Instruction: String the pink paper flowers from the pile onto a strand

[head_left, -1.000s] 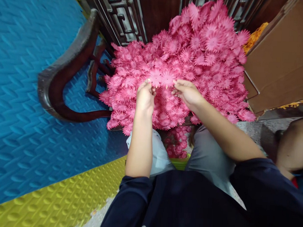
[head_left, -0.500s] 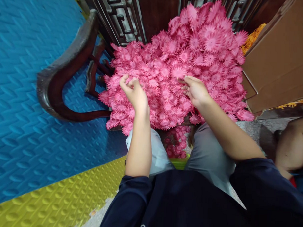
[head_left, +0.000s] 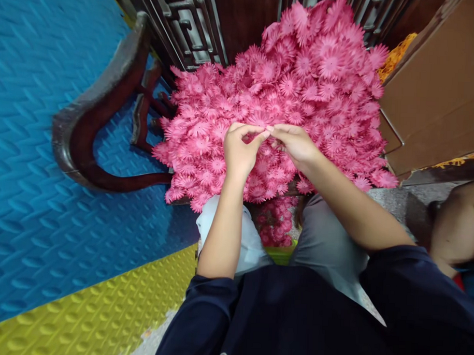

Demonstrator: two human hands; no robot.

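Observation:
A large heap of pink artificial flowers (head_left: pixel 210 145) lies on a dark wooden seat in front of me. Above its middle my two hands meet at the fingertips. My right hand (head_left: pixel 294 143) is closed in a pinch on one pink flower (head_left: pixel 261 118), whose petals spread just beyond the fingers. From the other side my left hand (head_left: pixel 240 149) pinches thumb and forefinger together, close against the base of that flower. What sits between the left fingertips is too small to make out.
A curved dark wooden armrest (head_left: pixel 73 146) stands at the left, over blue matting (head_left: pixel 22 190). To the right is a brown cardboard box (head_left: pixel 438 91) beside orange material (head_left: pixel 396 59). More pink flowers (head_left: pixel 278 223) lie below, between my knees. Another person's bare limb (head_left: pixel 457 221) shows at the right edge.
My left hand has moved right and closed from a loose, parted curl into a pinch. My right hand has shifted slightly left with the flower, so the fingertips now meet.

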